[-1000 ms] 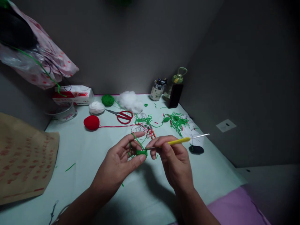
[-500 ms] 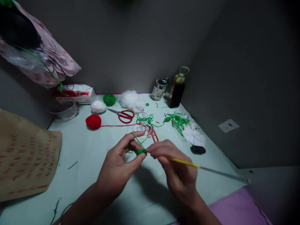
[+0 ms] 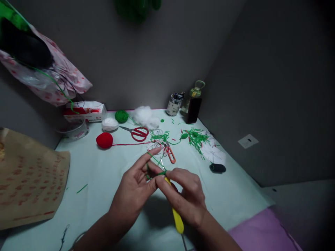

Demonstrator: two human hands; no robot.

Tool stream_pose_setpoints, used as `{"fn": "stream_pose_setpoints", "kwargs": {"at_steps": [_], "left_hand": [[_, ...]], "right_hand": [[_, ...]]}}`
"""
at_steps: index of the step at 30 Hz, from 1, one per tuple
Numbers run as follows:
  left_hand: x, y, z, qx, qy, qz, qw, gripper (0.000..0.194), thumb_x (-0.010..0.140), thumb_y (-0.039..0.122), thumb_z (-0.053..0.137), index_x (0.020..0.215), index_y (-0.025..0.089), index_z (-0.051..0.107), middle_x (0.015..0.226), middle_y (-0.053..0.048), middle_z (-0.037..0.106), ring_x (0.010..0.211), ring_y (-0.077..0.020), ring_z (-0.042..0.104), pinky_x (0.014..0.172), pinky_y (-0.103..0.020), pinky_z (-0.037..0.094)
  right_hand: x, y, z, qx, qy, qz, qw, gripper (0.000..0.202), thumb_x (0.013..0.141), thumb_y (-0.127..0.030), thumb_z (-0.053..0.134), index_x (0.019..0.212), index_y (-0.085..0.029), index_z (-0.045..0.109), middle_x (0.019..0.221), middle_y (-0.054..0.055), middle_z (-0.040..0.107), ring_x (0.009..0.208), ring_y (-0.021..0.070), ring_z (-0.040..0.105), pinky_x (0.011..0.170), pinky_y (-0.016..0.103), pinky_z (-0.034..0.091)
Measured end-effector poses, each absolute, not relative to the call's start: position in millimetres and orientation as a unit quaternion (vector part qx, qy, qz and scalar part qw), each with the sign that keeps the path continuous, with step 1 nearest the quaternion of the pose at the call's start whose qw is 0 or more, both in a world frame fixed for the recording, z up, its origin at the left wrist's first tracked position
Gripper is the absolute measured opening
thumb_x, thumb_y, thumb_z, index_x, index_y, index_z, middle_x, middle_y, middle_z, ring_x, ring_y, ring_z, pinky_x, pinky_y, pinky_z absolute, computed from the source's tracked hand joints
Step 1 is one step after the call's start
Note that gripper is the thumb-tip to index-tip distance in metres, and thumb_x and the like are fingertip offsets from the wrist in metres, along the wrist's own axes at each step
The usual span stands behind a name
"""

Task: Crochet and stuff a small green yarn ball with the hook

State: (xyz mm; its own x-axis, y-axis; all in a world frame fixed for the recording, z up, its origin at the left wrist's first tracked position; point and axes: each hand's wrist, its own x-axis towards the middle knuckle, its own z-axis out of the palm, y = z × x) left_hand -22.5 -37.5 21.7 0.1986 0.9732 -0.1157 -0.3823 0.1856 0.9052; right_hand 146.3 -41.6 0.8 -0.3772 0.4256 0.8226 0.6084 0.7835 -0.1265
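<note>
Green yarn [image 3: 156,158] runs over the raised index finger of my left hand [image 3: 133,190], whose thumb and other fingers pinch a small green crocheted piece [image 3: 162,173]. My right hand [image 3: 184,195] grips a crochet hook with a yellow handle [image 3: 177,219]. The hook's metal tip points up and away beside the green piece, and its handle slants down towards me. Both hands meet at the piece, above the table. Beyond them lie orange-handled snips [image 3: 171,154] and a tangle of white and green yarn [image 3: 157,147].
Red-handled scissors [image 3: 140,134], a red yarn ball [image 3: 104,140], a white ball [image 3: 110,124], a green ball [image 3: 121,116] and white stuffing [image 3: 145,116] lie farther back. A brown paper bag [image 3: 34,181] stands left. Green scraps [image 3: 197,139] and a phone [image 3: 194,110] are at right.
The hook has swung from pointing rightward to a steep slant, its yellow handle now below my right hand. My right hand has turned and moved closer to my left. The view has shifted slightly.
</note>
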Motion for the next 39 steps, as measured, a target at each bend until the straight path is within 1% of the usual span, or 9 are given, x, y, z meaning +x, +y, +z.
{"fn": "stream_pose_setpoints", "kwargs": {"at_steps": [4, 7, 11, 17, 21, 25, 28, 33, 39], "left_hand": [[-26.1, -34.5, 25.7, 0.303, 0.312, 0.463, 0.773, 0.062, 0.080, 0.028, 0.083, 0.139, 0.024, 0.064, 0.082, 0.001, 0.059, 0.076, -0.0118, 0.053, 0.077, -0.024, 0.045], [-29.9, -31.9, 29.1, 0.294, 0.328, 0.483, 0.756, 0.052, 0.079, 0.024, 0.083, 0.130, 0.021, 0.071, 0.082, 0.001, 0.058, 0.073, -0.0099, 0.049, 0.073, -0.021, 0.041], [-29.4, -32.9, 28.4, 0.340, 0.348, 0.491, 0.723, 0.048, 0.079, 0.028, 0.083, 0.126, 0.023, 0.074, 0.087, -0.002, 0.063, 0.079, -0.0140, 0.054, 0.078, -0.026, 0.043], [-23.5, -35.3, 25.4, 0.402, 0.410, 0.479, 0.664, 0.054, 0.081, 0.029, 0.082, 0.133, 0.028, 0.069, 0.090, 0.000, 0.064, 0.089, -0.0180, 0.058, 0.091, -0.033, 0.043], [-25.1, -34.3, 26.0, 0.354, 0.355, 0.472, 0.725, 0.064, 0.083, 0.028, 0.078, 0.144, 0.023, 0.060, 0.090, -0.002, 0.064, 0.089, -0.0191, 0.057, 0.089, -0.033, 0.042], [-29.0, -33.3, 23.9, 0.306, 0.286, 0.446, 0.791, 0.055, 0.080, 0.030, 0.076, 0.133, 0.017, 0.069, 0.086, -0.002, 0.061, 0.079, -0.0156, 0.049, 0.081, -0.030, 0.039], [-27.7, -34.3, 21.0, 0.313, 0.278, 0.450, 0.789, 0.050, 0.080, 0.030, 0.077, 0.129, 0.020, 0.071, 0.086, -0.001, 0.059, 0.080, -0.0152, 0.049, 0.081, -0.029, 0.040], [-20.7, -38.6, 16.8, 0.410, 0.366, 0.464, 0.694, 0.064, 0.083, 0.028, 0.080, 0.144, 0.030, 0.060, 0.095, -0.001, 0.061, 0.094, -0.0183, 0.053, 0.096, -0.034, 0.038], [-25.9, -35.9, 16.6, 0.457, 0.390, 0.447, 0.663, 0.085, 0.084, 0.034, 0.081, 0.158, 0.035, 0.039, 0.083, 0.005, 0.052, 0.076, -0.0136, 0.045, 0.081, -0.031, 0.039]], "right_hand": [[147.8, -42.0, 7.0, -0.316, -0.763, 0.103, 0.555, 0.031, 0.099, -0.013, 0.056, 0.123, -0.027, 0.070, 0.100, 0.007, 0.074, 0.090, 0.0202, 0.072, 0.072, 0.036, 0.063], [149.9, -39.3, 12.2, -0.312, -0.655, 0.285, 0.627, 0.025, 0.101, -0.016, 0.052, 0.109, -0.025, 0.074, 0.090, 0.006, 0.072, 0.082, 0.0189, 0.068, 0.069, 0.035, 0.059], [147.6, -32.7, 13.1, -0.291, -0.588, 0.416, 0.630, 0.019, 0.101, -0.024, 0.057, 0.099, -0.025, 0.077, 0.086, 0.005, 0.071, 0.074, 0.0174, 0.065, 0.066, 0.033, 0.057], [140.5, -30.5, 6.4, -0.314, -0.604, 0.407, 0.609, 0.018, 0.099, -0.025, 0.061, 0.099, -0.026, 0.079, 0.089, 0.005, 0.071, 0.082, 0.0173, 0.065, 0.071, 0.032, 0.056], [144.9, -27.9, 3.9, -0.283, -0.561, 0.473, 0.618, 0.017, 0.099, -0.027, 0.061, 0.100, -0.025, 0.078, 0.090, 0.004, 0.069, 0.077, 0.0158, 0.066, 0.069, 0.032, 0.057], [150.0, -22.5, 9.8, -0.269, -0.460, 0.577, 0.619, 0.017, 0.098, -0.029, 0.062, 0.089, -0.022, 0.076, 0.077, 0.000, 0.064, 0.059, 0.0105, 0.060, 0.055, 0.024, 0.053], [148.9, -21.9, 12.7, -0.246, -0.438, 0.618, 0.604, 0.019, 0.098, -0.033, 0.062, 0.087, -0.023, 0.074, 0.069, -0.001, 0.061, 0.054, 0.0095, 0.054, 0.050, 0.021, 0.049], [143.7, -27.2, 5.7, -0.293, -0.585, 0.451, 0.606, 0.014, 0.097, -0.026, 0.066, 0.098, -0.026, 0.079, 0.092, 0.004, 0.073, 0.090, 0.0171, 0.067, 0.082, 0.032, 0.056], [146.2, -29.4, 1.6, -0.297, -0.591, 0.455, 0.596, 0.016, 0.099, -0.026, 0.063, 0.101, -0.028, 0.079, 0.093, 0.003, 0.073, 0.091, 0.0172, 0.066, 0.079, 0.031, 0.054]]}}
